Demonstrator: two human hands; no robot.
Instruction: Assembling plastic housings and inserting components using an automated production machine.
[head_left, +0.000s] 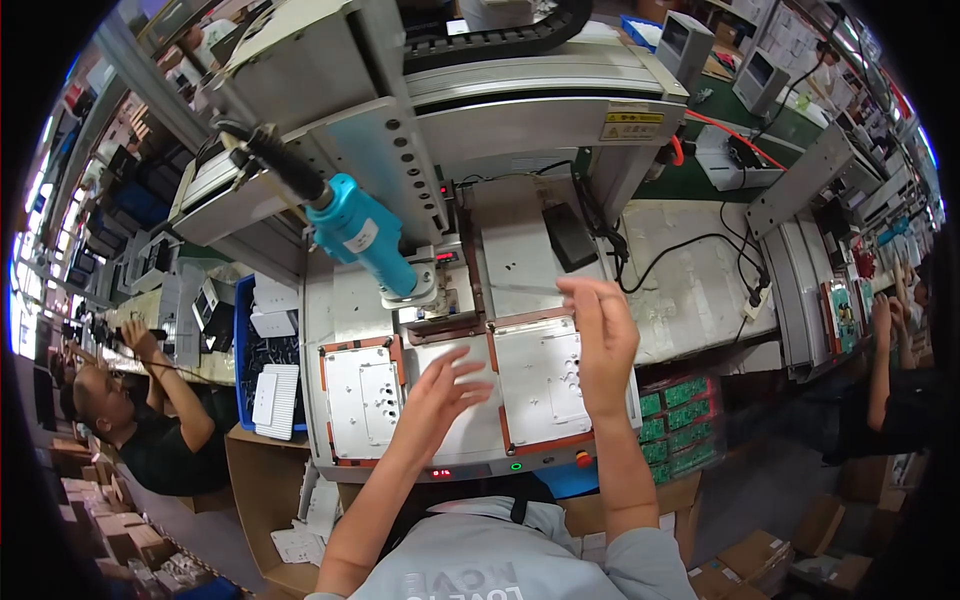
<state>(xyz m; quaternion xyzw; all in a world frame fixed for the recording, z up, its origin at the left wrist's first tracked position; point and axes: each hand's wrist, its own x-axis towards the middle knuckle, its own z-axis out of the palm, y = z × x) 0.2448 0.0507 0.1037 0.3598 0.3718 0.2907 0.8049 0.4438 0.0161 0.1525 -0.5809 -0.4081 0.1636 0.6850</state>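
My right hand [603, 335] is closed around one end of slim grey tweezers [525, 289], which point left over the machine bed. Beneath this hand lies the right fixture, where a white plastic panel [535, 385] with small holes and dark round parts sits inside a brown frame. My left hand [440, 397] hovers over the gap between the two fixtures, fingers spread and nothing in them. Left of it, another white panel [350, 395] rests in the left fixture. A blue screwdriving head [365, 235] stands on the gantry just behind.
A gantry beam [540, 125] spans the back of the bed. A black box [570, 238] lies behind the right fixture. At left stands a blue bin [243, 340] holding white covers and dark parts. Green circuit boards [685, 415] are stacked at right. Another person [165, 420] works at far left.
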